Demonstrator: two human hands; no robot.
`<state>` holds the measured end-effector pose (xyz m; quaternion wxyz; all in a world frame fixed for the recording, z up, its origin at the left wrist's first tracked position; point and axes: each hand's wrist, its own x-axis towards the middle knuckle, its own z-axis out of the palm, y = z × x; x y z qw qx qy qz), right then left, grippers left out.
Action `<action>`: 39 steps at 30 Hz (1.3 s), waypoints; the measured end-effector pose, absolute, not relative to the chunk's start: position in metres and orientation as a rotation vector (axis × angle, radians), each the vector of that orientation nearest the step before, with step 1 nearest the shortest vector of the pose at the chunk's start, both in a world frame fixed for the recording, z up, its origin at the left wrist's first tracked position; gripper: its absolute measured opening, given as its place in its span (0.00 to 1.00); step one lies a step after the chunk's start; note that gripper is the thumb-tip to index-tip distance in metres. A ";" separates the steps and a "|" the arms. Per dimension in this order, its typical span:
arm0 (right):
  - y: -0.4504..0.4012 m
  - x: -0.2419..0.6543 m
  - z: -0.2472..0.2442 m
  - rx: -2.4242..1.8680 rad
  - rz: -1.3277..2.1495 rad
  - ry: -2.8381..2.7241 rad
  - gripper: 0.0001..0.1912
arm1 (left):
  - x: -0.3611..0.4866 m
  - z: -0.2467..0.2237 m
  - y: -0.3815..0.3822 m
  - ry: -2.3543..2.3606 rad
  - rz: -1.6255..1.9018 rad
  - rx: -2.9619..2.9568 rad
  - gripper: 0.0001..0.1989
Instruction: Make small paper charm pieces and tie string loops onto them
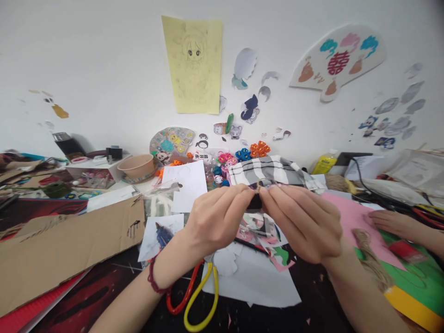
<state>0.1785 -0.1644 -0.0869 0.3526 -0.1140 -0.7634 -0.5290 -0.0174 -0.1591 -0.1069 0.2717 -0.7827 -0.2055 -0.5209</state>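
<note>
My left hand [218,215] and my right hand [305,219] are raised at the middle of the view, fingertips almost meeting. Both pinch a thin brown twine [258,187], and a fine loop of it seems to arch above the right fingers. Most of the twine is hidden by the fingers. Below my left wrist lie scissors [215,303] with red and yellow handles. White paper [256,282] and coloured paper scraps [279,256] lie under the hands.
Flattened cardboard [86,240] covers the left side. At right, another person's hand [398,224] rests on pink paper [350,222], near a twine bundle [373,259] and green sheet [430,277]. Behind stand a checked cloth [277,171], a bowl [137,166] and a yellow bottle [325,163].
</note>
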 end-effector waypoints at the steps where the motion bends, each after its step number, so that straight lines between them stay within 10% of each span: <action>1: -0.165 0.180 -0.087 -0.280 -1.368 -1.982 0.13 | -0.018 -0.107 -0.160 -0.541 -1.406 -2.112 0.09; 39: -0.161 0.182 -0.105 -0.320 -1.394 -1.738 0.08 | -0.006 -0.098 -0.180 -0.763 -1.808 -2.333 0.03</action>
